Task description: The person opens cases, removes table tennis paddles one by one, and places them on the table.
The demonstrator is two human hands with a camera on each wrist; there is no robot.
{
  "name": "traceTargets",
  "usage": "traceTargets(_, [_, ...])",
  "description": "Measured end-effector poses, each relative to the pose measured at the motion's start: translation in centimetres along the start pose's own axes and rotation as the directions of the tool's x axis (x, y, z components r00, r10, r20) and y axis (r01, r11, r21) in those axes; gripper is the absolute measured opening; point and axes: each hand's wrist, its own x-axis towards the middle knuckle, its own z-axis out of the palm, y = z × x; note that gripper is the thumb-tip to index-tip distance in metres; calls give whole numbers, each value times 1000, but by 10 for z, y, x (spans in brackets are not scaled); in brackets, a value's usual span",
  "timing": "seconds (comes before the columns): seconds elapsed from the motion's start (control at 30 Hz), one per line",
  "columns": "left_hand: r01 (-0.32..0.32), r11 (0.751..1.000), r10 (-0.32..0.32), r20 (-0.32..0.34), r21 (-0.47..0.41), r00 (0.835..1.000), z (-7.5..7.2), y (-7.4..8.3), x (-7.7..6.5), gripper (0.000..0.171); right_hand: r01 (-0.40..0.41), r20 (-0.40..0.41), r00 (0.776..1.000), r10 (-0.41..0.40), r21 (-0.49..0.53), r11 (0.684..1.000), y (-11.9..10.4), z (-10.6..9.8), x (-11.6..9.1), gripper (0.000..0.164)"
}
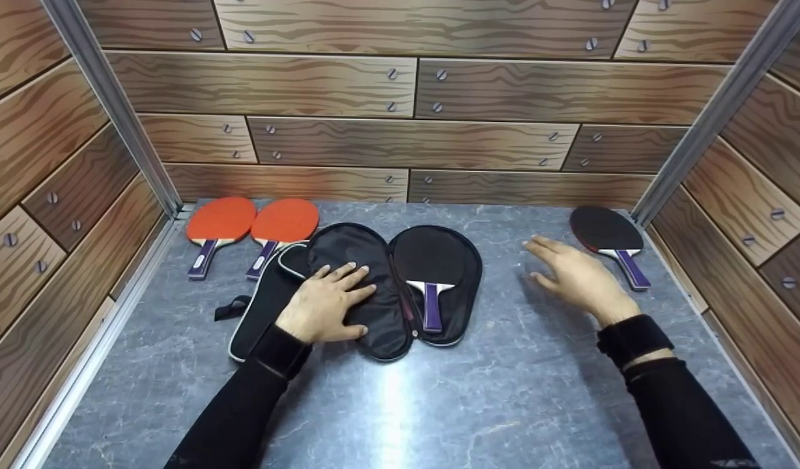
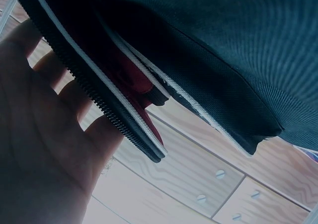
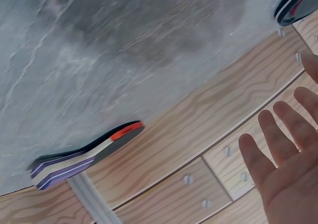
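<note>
A black table tennis bat case (image 1: pixel 354 254) lies unzipped on the table, its flap folded to the left. In its right half rests a black-faced bat (image 1: pixel 429 260) with a purple handle. My left hand (image 1: pixel 328 303) presses on the flap with fingers spread; in the left wrist view the zip edge (image 2: pixel 107 107) runs along its fingers. To the right of the case, my right hand (image 1: pixel 572 280) hovers over the table, fingers extended and holding nothing. Just beyond it lies another black-faced bat (image 1: pixel 606 228), its handle toward me.
Two red-faced bats (image 1: pixel 221 220) lie at the back left. A second black case (image 1: pixel 243 339) with pale piping is partly under the open one, its black strap (image 1: pixel 232 308) sticking out left. Wood-patterned walls (image 1: pixel 413 140) enclose the grey table (image 1: pixel 491 397) at the back and sides.
</note>
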Motion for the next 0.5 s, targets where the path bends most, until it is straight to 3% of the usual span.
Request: traceTargets(0.5, [-3, 1000, 3, -13, 7, 1000, 1, 0, 0, 80, 182, -38, 982, -185, -58, 982, -44, 15, 13, 64])
